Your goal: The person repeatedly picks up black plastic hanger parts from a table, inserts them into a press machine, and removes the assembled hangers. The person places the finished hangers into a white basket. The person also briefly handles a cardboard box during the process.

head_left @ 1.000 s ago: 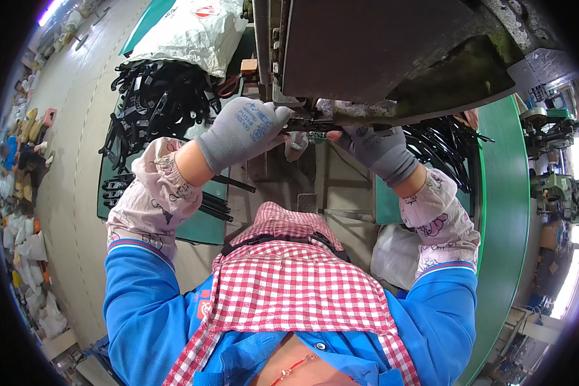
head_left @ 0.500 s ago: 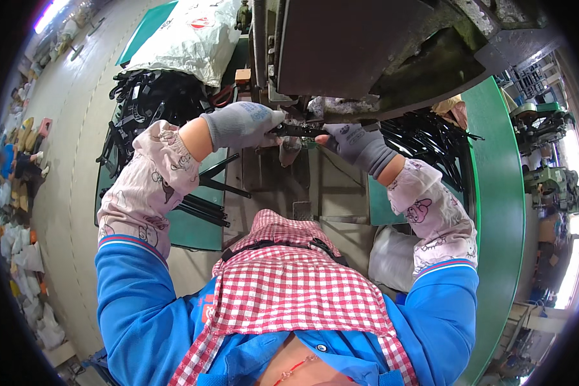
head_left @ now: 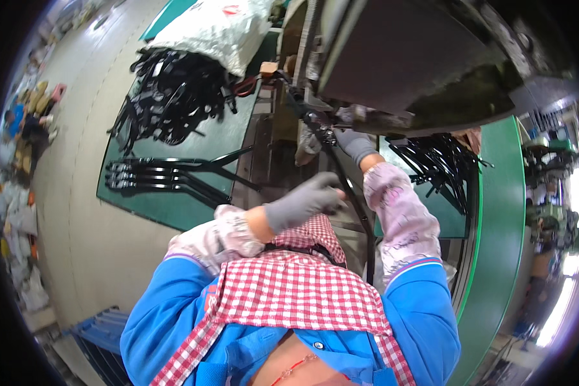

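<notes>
A long, bent black metal bar (head_left: 349, 174) slants from the press toward my body, its lower end beside my apron. My right hand (head_left: 355, 144), in a grey glove, is closed around its upper part just below the press; the fingers are largely hidden. My left hand (head_left: 307, 201), also in a grey glove with bare fingertips, is left of the bar. Its fingers are loosely bent and apart, with nothing visible in them, and the tips are close to the bar. Dark jointed metal fittings (head_left: 318, 125) show where the bar meets the press area.
The large dark press (head_left: 412, 64) overhangs the work spot. On the left green table (head_left: 128, 198) lie a black parts heap (head_left: 180, 96), several aligned black bars (head_left: 164, 174) and a white sack (head_left: 215, 29). More black bars (head_left: 431, 161) lie on the right, beside a green surface (head_left: 502, 212).
My left hand has let go and drawn back toward my body. The black bar has swung into a lengthwise slant, with my right hand still at it. The view has shifted and turned.
</notes>
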